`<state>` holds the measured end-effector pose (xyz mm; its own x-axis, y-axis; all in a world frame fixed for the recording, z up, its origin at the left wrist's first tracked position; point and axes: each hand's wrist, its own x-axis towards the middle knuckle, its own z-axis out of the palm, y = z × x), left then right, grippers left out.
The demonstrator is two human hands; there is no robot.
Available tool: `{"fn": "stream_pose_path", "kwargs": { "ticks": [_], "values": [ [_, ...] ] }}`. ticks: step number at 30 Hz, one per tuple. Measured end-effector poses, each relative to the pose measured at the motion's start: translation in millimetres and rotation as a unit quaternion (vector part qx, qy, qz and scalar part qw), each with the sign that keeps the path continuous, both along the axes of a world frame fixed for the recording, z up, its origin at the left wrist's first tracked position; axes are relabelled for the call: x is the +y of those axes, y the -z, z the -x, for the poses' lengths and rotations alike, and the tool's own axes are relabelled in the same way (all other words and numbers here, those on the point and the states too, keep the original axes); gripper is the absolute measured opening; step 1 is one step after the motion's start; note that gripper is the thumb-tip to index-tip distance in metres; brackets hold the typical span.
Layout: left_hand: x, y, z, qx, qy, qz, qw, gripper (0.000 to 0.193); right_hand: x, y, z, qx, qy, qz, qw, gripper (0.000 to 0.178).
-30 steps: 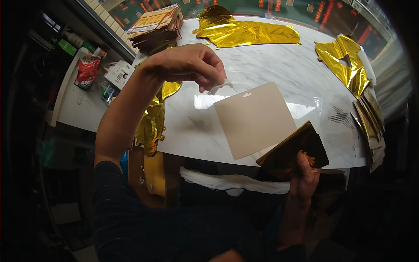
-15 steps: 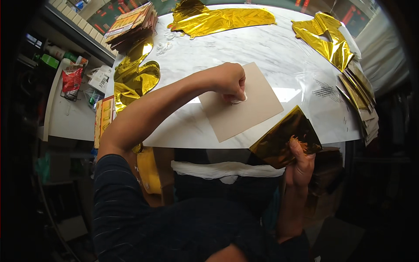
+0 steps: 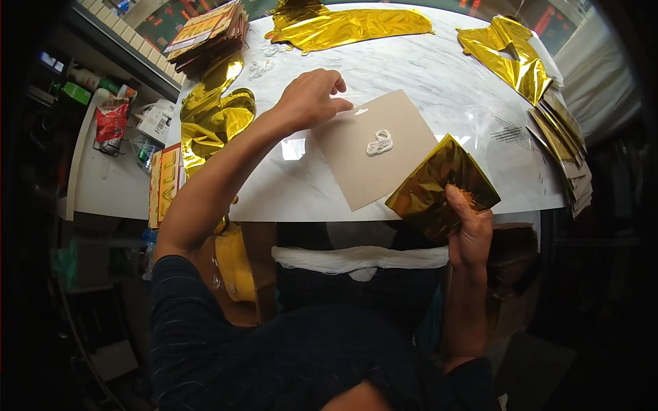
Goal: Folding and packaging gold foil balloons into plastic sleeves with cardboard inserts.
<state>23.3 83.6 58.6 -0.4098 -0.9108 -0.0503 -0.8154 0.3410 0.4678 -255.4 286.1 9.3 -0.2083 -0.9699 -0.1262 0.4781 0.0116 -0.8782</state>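
Note:
A beige cardboard sheet [image 3: 356,175] with a small hanging slot lies tilted on the white marbled table. Coiled on its middle is a small bundle of white string [image 3: 379,142]. My left hand [image 3: 314,99] hovers by the card's upper left edge, thumb and fingers apart, holding nothing. Just right of the card and over the table's front edge, my right hand [image 3: 471,222] grips a folded gold foil sheet [image 3: 439,185]; the thumb lies on top and the other fingers are hidden beneath it.
Gold foil pieces lie at the left [image 3: 218,123], the back [image 3: 356,29] and the right back [image 3: 510,58]. A stack of printed cards [image 3: 205,38] stands at the back left. Folded gold packets [image 3: 562,151] line the right edge. White string [image 3: 356,260] stretches across my lap.
My left hand has let go of the white string, leaving it on the card, and moved up and left. My right hand has shifted slightly with the folded gold foil sheet.

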Motion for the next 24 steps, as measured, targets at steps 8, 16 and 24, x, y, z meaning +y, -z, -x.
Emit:
{"fn": "stream_pose_path", "kwargs": {
  "ticks": [8, 16, 24],
  "values": [
    [24.3, 5.4, 16.8, -0.092, 0.004, -0.005, 0.996, 0.053, -50.8, -8.5, -22.5, 0.08, -0.018, -0.063, 0.995, 0.026],
    [39.2, 4.8, 13.9, -0.046, -0.005, -0.044, 0.998, 0.055, -69.2, -12.7, -26.5, 0.2, -0.071, -0.144, 0.967, 0.033],
    [26.2, 16.2, 8.3, 0.101, 0.017, -0.254, 0.962, 0.025, -79.9, -12.5, -29.0, 0.231, -0.08, -0.182, 0.953, 0.033]
  ]
}}
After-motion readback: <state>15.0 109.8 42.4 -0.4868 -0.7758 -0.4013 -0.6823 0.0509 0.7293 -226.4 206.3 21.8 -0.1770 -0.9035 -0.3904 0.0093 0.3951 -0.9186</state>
